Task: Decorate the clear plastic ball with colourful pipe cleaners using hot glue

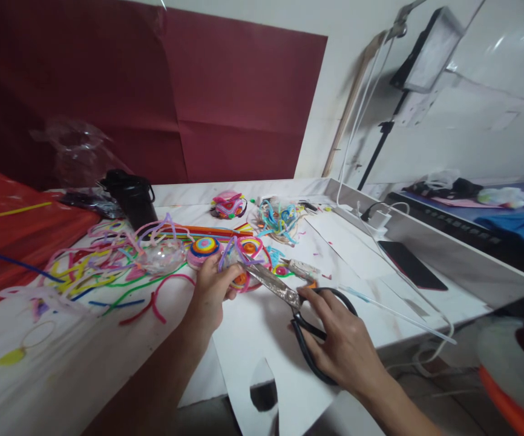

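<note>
My right hand grips the black looped handles of a pair of metal scissors, whose blades point up and left. My left hand has thumb and fingers closed on a colourful pipe-cleaner craft piece with ring-like coils in pink, orange and yellow. The scissor tips reach a purple strand beside my left thumb; whether the blades are cutting into it I cannot make out. Just above my left hand lies a round coil in blue, yellow and orange bands.
Loose pipe cleaners and a clear plastic ball lie to the left, near a black cup. Behind are a pink craft piece and a blue tangle. A glue gun, white cable and black phone are right.
</note>
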A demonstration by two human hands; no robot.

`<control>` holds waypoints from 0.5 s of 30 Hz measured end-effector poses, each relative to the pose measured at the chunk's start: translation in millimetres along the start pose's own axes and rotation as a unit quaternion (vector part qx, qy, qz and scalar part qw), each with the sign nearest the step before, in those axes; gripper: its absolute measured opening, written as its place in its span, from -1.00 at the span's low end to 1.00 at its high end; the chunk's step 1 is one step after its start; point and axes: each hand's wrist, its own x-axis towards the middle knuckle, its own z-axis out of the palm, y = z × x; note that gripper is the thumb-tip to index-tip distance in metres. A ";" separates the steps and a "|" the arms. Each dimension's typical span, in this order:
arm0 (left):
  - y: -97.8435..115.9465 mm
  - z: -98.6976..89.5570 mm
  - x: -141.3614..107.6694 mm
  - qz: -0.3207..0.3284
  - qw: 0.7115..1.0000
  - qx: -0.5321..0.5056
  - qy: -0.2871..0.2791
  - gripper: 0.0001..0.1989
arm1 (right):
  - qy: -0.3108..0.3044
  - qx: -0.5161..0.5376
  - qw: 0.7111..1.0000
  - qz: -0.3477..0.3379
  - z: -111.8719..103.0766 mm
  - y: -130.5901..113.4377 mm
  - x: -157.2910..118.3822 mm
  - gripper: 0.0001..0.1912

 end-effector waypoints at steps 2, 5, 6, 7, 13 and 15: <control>-1.8 -0.3 0.2 0.004 1.000 0.004 -0.006 -0.74 | 0.003 -0.015 1.000 -0.007 1.3 0.0 1.7 -0.56; -4.4 0.1 0.5 0.001 1.000 0.008 -0.007 -0.73 | 0.007 -0.042 0.999 -0.018 3.0 1.1 4.3 -0.57; -4.9 0.5 0.7 -0.001 1.000 0.009 -0.005 -0.73 | 0.006 -0.049 0.999 -0.022 3.3 1.7 5.0 -0.57; -5.3 0.9 0.8 -0.003 1.000 0.010 -0.003 -0.72 | 0.005 -0.053 0.998 -0.025 3.4 2.3 5.6 -0.56; -4.4 2.0 0.4 -0.003 1.000 0.002 -0.008 -0.71 | -0.013 -0.052 0.998 -0.034 2.2 2.2 8.6 -0.55; -3.9 1.9 -0.4 -0.005 1.000 -0.003 -0.001 -0.70 | -0.020 -0.048 0.998 -0.033 2.4 0.9 9.7 -0.55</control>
